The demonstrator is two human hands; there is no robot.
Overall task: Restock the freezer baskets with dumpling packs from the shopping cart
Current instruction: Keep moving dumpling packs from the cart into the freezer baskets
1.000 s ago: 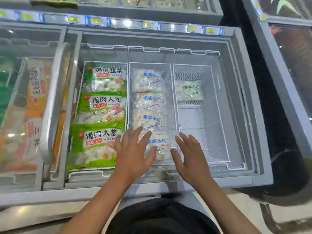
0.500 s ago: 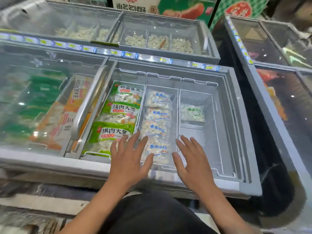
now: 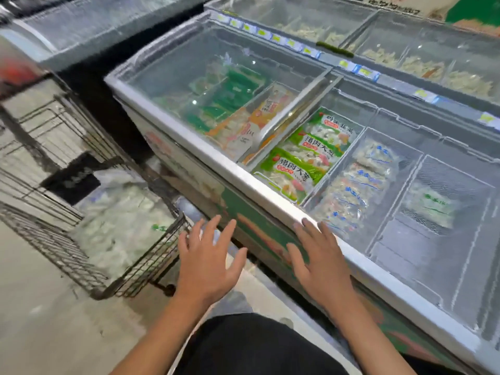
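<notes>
while both hands hang in the air with nothing in them, the left hand point(image 3: 208, 262) is near the cart point(image 3: 89, 250) and the right hand point(image 3: 322, 259) is just over the near rim of the freezer point(image 3: 270, 193). the fingers of both hands are spread wide and flat, and they hold no pack.

the packs point(image 3: 119, 217) to put away lie in a blurry white heap in the cart, low on the left. the right basket point(image 3: 443, 209) has only one pack point(image 3: 430, 205) at its far end, so it looks like the one that needs more. the middle basket point(image 3: 362, 185) looks full, and the left basket point(image 3: 308, 155) holds green packs.

here is what could go wrong. the packs look slick and floppy, so one may slip out if a hand grabs only a corner. the wire edge of the cart may catch a bag and tear it. a pack could bump the freezer rim on the way over and fall on the floor. a pack may also land in the full middle basket by mistake. a lid point(image 3: 216, 85) covers the left part of the freezer, so nothing can go in there.
</notes>
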